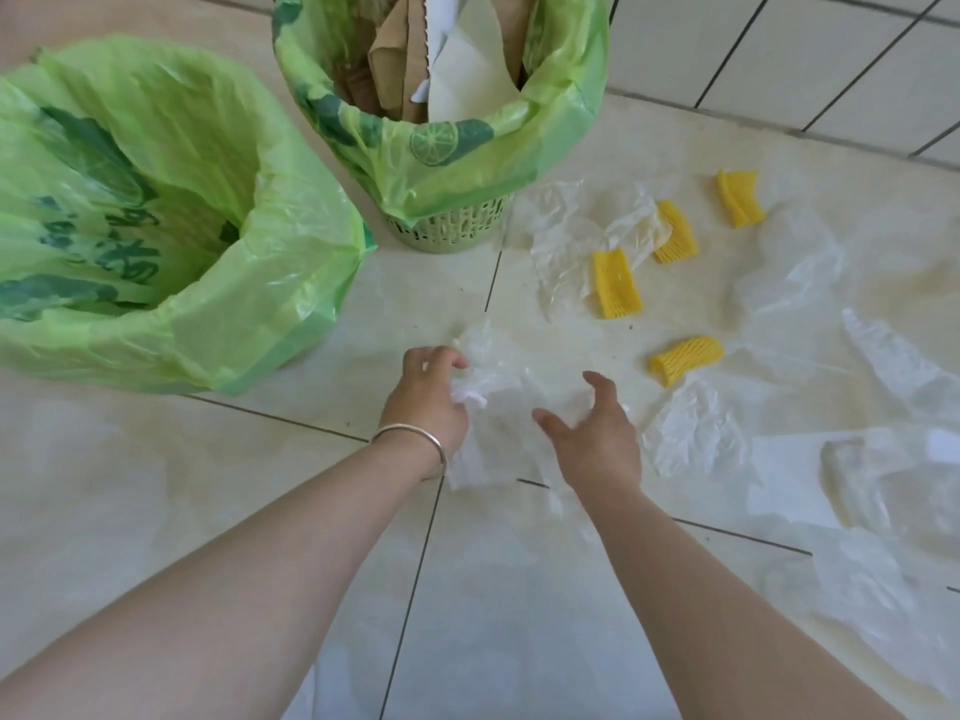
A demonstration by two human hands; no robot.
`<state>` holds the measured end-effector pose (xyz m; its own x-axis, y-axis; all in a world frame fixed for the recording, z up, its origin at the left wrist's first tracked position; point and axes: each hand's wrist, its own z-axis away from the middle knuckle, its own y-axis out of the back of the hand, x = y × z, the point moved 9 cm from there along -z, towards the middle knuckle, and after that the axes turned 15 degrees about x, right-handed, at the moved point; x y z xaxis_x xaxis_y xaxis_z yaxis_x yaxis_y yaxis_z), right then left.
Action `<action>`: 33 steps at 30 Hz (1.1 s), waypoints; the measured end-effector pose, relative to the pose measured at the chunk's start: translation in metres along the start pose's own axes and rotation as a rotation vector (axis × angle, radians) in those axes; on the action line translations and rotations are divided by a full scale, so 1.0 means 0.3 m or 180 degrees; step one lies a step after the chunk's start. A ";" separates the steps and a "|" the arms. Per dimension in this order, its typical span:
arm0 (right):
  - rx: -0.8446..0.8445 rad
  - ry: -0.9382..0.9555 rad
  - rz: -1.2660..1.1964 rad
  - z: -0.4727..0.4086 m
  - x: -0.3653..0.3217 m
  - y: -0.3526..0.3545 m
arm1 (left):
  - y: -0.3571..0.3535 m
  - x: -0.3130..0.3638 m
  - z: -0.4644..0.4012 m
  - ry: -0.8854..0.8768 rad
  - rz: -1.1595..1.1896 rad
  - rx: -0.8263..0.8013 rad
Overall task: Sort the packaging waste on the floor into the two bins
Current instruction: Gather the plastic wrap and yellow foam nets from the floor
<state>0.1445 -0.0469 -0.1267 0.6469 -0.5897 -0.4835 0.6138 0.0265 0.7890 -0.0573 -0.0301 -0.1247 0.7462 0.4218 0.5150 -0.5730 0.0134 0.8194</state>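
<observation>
Where dark green print runs across the near bin (291, 324) liner, characters too crumpled to read; a lime-slice motif on the far bin (447, 228), stuffed with brown cardboard (400, 54) and white paper (462, 70). Left hand (428, 402), bangled, gripping a clear plastic bag (511, 376) on pale glossy floor tiles (493, 589). Right hand (597, 433) spread wide over it. Yellow foam nets (615, 284) and more clear film (691, 433) scattered rightward, near a white tiled wall (779, 49).

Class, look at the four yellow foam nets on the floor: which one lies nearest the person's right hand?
The curled foam net just beyond and to the right of the right hand; the other three lie farther off, towards the wall.
</observation>
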 end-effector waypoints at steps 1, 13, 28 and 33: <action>-0.0105 0.0054 0.0240 -0.003 0.016 -0.035 | -0.042 0.000 0.005 -0.0086 -0.0068 -0.0185; 0.0226 0.0425 0.0314 -0.027 0.026 -0.157 | -0.184 -0.020 0.003 0.0222 -0.0187 -0.0257; 0.0427 -0.0299 -0.1962 -0.001 -0.306 0.077 | 0.171 0.138 -0.022 0.0740 0.1093 0.0540; 0.0356 0.1048 -0.2110 0.158 -0.616 0.218 | 0.390 0.202 -0.023 0.0919 0.2097 0.0796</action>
<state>0.0436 0.0255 0.0320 0.2701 -0.1809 -0.9457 0.8838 -0.3430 0.3181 -0.0815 0.0034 0.0006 0.1386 0.4923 0.8593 -0.7499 -0.5146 0.4158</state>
